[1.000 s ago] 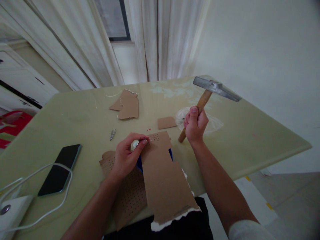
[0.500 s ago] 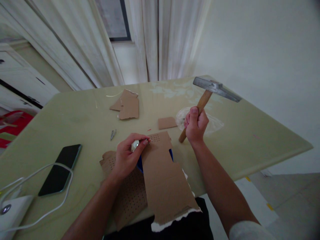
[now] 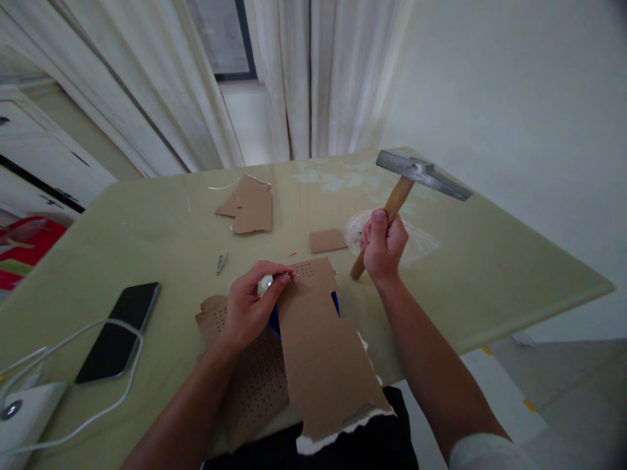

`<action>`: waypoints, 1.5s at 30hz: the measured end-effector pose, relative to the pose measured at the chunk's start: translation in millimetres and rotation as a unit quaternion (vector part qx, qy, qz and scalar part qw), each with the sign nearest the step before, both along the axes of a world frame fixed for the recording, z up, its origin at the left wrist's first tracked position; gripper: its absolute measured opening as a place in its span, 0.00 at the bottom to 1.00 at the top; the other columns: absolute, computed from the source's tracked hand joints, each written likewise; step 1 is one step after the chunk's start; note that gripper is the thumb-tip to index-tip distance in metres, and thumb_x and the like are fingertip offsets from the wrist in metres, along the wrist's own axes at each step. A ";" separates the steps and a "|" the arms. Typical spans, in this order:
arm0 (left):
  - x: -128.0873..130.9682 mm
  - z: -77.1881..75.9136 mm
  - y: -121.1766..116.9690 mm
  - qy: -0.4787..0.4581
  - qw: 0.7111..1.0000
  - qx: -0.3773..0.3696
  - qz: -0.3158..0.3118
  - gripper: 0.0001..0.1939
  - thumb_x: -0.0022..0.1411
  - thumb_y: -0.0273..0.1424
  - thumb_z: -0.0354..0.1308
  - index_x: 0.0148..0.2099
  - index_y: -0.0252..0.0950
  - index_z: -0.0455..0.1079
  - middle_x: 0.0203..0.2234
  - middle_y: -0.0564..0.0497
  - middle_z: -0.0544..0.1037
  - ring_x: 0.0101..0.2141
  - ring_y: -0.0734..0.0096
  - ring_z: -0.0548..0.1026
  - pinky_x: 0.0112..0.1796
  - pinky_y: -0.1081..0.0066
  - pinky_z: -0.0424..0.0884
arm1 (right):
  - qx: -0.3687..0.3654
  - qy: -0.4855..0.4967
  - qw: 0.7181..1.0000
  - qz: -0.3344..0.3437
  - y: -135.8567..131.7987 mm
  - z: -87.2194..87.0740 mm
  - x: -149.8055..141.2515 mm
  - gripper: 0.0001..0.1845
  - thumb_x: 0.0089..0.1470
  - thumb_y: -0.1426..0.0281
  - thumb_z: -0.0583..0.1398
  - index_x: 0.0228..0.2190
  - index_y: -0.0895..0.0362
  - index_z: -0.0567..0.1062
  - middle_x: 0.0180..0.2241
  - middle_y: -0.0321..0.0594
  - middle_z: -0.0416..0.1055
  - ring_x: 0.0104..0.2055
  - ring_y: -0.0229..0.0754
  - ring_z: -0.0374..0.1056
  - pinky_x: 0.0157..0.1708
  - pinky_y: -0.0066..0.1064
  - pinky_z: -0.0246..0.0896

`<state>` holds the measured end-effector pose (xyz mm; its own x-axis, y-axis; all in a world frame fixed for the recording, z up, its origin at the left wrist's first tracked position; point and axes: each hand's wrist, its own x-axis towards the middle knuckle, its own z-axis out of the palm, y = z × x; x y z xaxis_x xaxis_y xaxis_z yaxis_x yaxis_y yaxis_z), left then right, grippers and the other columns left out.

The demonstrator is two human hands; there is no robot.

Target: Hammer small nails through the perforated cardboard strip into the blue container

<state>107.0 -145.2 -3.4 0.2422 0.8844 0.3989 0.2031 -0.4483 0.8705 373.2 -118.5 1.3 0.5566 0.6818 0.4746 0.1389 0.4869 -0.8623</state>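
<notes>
Hammer (image 3: 404, 189): grey metal head, wedge-shaped at one end, on a smooth wooden handle; raised over the pale green, glossy worktop (image 3: 490, 281).
Right grip (image 3: 385, 247): wrapped closed around the handle's middle; this hold should suit short, controlled taps.
Left grip (image 3: 252, 303): thumb and forefinger pinched on a thin metallic piece (image 3: 292, 277), too small to identify; keep your fingertips low and clear of the striking line.
Brown cardboard strip (image 3: 318, 352): flat, matte, torn white at your end; rows of small round holes (image 3: 304, 269) lie beside your pinch. Match their spacing.
Blue object (image 3: 334, 303): partly hidden beneath the strip; check that it backs the strip firmly.
Perforated brown sheet (image 3: 255, 388): dotted densely, under your left forearm.
</notes>
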 end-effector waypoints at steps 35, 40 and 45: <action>0.3 -1.1 6.8 0.039 0.998 0.049 -0.031 0.07 0.73 0.35 0.63 0.43 0.39 0.82 0.38 0.49 0.87 0.41 0.63 0.83 0.49 0.65 0.79 | -0.108 0.006 0.982 0.156 -33.3 33.3 -3.6 0.37 0.58 0.32 0.61 0.26 0.53 0.62 0.15 0.23 0.50 0.13 0.28 0.47 0.11 0.23 0.47; 1.5 -5.9 11.0 0.038 0.995 0.071 -0.051 0.08 0.73 0.35 0.62 0.44 0.40 0.82 0.39 0.48 0.87 0.40 0.62 0.83 0.47 0.64 0.79 | -0.281 -0.113 0.925 0.229 -81.2 65.1 -4.4 0.35 0.62 0.34 0.58 0.29 0.53 0.64 0.17 0.25 0.52 0.15 0.30 0.47 0.13 0.25 0.47; 3.4 -10.7 14.8 0.023 0.995 0.073 -0.063 0.08 0.72 0.35 0.62 0.45 0.40 0.82 0.40 0.48 0.88 0.42 0.61 0.84 0.48 0.63 0.79 | -0.339 -0.424 0.808 0.230 -104.6 104.1 -4.8 0.30 0.70 0.47 0.55 0.27 0.58 0.72 0.23 0.36 0.65 0.26 0.34 0.62 0.27 0.27 0.51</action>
<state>110.4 -130.4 -14.1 0.3682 0.7791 0.5073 0.1764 -0.5943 0.7847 368.4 -223.1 105.4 -0.1575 0.9874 -0.0171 0.7584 0.1099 -0.6425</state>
